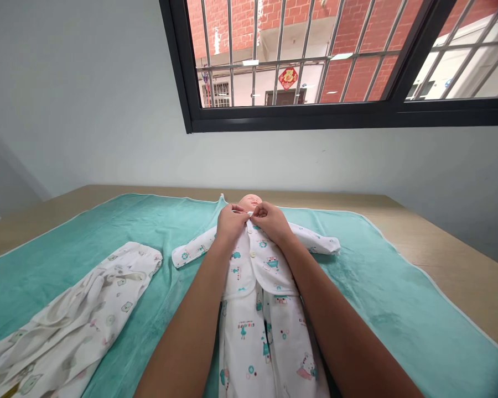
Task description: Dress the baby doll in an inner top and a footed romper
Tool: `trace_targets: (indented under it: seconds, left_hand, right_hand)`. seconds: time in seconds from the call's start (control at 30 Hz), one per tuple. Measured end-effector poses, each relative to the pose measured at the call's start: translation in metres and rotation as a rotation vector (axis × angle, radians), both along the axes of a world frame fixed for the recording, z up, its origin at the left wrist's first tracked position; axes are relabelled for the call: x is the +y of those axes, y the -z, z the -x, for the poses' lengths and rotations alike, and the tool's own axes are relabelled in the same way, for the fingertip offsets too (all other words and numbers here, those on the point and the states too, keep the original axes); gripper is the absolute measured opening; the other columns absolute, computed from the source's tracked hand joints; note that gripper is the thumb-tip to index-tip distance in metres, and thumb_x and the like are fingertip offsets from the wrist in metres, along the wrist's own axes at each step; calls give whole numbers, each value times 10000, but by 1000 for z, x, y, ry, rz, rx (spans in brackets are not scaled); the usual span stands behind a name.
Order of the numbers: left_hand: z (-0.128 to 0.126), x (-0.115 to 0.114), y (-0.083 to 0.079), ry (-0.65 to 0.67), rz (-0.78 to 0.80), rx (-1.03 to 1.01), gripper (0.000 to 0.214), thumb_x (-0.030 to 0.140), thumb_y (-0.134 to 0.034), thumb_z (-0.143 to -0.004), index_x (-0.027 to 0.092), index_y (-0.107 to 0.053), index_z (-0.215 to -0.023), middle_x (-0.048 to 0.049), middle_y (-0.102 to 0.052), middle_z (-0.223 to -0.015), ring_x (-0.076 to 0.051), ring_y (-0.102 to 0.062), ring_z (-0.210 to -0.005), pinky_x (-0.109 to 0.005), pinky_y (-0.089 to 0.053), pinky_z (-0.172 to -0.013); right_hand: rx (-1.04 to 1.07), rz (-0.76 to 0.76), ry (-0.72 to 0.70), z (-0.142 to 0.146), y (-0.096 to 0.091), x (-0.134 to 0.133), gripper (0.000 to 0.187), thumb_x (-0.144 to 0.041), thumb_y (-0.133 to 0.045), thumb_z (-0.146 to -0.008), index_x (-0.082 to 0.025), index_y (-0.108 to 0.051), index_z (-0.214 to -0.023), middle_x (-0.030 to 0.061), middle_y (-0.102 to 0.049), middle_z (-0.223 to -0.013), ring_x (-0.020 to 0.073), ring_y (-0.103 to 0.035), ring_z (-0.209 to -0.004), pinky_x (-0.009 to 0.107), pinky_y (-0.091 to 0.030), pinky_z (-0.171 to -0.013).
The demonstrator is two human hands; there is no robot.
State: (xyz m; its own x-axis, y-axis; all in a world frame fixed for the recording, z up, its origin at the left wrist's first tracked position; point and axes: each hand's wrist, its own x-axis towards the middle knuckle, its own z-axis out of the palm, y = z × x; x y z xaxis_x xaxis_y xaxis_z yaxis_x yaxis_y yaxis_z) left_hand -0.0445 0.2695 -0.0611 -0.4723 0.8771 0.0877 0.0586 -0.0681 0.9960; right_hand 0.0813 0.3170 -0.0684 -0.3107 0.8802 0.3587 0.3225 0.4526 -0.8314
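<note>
A baby doll [251, 200] lies on its back, dressed in a white printed baby jacket [271, 264] with its sleeves stretched out to both sides. At the neck of the jacket, my left hand [231, 222] pinches the collar edge. Just beside it, my right hand [270, 221] pinches the other side of the same collar. Any button between my fingertips is hidden. Lower on the jacket front a small pale button [252, 255] shows. Matching white printed baby trousers [247, 337] extend below the jacket hem, between my forearms.
A teal blanket [377, 287] is spread over the wooden table [448, 243]. To the left lies a rumpled white printed baby garment [95, 309]. Behind the table rise a pale wall [108, 110] and a dark-framed, barred window [290, 117].
</note>
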Motion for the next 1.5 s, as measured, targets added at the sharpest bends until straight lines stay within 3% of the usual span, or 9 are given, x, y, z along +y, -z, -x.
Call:
trace_targets:
  seconds: [0.2, 0.43, 0.53, 0.7, 0.9, 1.07, 1.3, 1.5]
  left_hand:
    - [-4, 4, 4, -43, -49, 31, 253, 134, -698, -619, 185, -530, -800, 24, -600, -658, -100, -540, -535, -217, -382, -518]
    - [2, 4, 9, 67, -117, -29, 218, 152, -672, -702, 168, -553, -883, -4, -624, -722, -109, -576, -623, -235, -440, -605]
    - [6, 4, 11, 79, -122, 63, 245, 167, -675, -710, 174, -570, -932, -20, -653, -757, -124, -599, -658, -249, -449, -636]
    - [7, 8, 17, 23, -158, 195, 192, 185, -660, -699, 195, -536, -844, 13, -634, -709, -117, -579, -621, -245, -434, -610]
    - [6, 9, 17, 54, -199, 76, 210, 142, -647, -656, 200, -476, -762, 52, -549, -656, -86, -511, -572, -223, -401, -583]
    - [6, 3, 14, 121, -219, -117, 212, 125, -636, -641, 190, -472, -758, 31, -587, -730, -81, -524, -618, -217, -404, -614]
    - [5, -1, 9, 169, -180, -148, 193, 181, -669, -688, 171, -557, -844, 26, -583, -698, -84, -509, -604, -222, -408, -613]
    - [4, -2, 6, 160, -144, -166, 161, 152, -622, -714, 169, -546, -855, 30, -568, -672, -74, -495, -569, -215, -417, -597]
  right_hand:
    - [-12, 29, -9, 0, 0, 1, 181, -219, -619, -694, -211, -693, -858, 13, -711, -867, 179, -645, -828, 281, -474, -754]
    - [-19, 36, -14, -3, -2, 0, 205, -252, -619, -728, -243, -755, -881, -5, -728, -888, 187, -636, -872, 287, -457, -817]
    - [-12, 48, -28, -4, -1, -1, 218, -258, -617, -733, -239, -759, -896, -5, -727, -887, 188, -632, -876, 278, -453, -794]
    - [-43, 14, -40, -3, -1, -1, 238, -283, -614, -740, -246, -766, -920, 0, -720, -904, 188, -622, -866, 277, -448, -758]
    - [-11, 41, -38, -3, 0, 2, 223, -310, -666, -732, -251, -772, -920, 11, -729, -924, 199, -633, -905, 293, -456, -814]
    - [-26, -16, -60, -2, 1, 2, 202, -277, -611, -781, -261, -767, -908, 5, -732, -939, 204, -632, -921, 307, -453, -833]
    - [-99, -80, -93, -5, -1, 1, 234, -234, -538, -802, -252, -756, -885, -7, -716, -937, 193, -608, -925, 289, -428, -809]
    - [-87, 6, -119, -6, -5, -3, 300, -428, -523, -833, -204, -715, -781, -10, -667, -792, 185, -578, -802, 263, -418, -688]
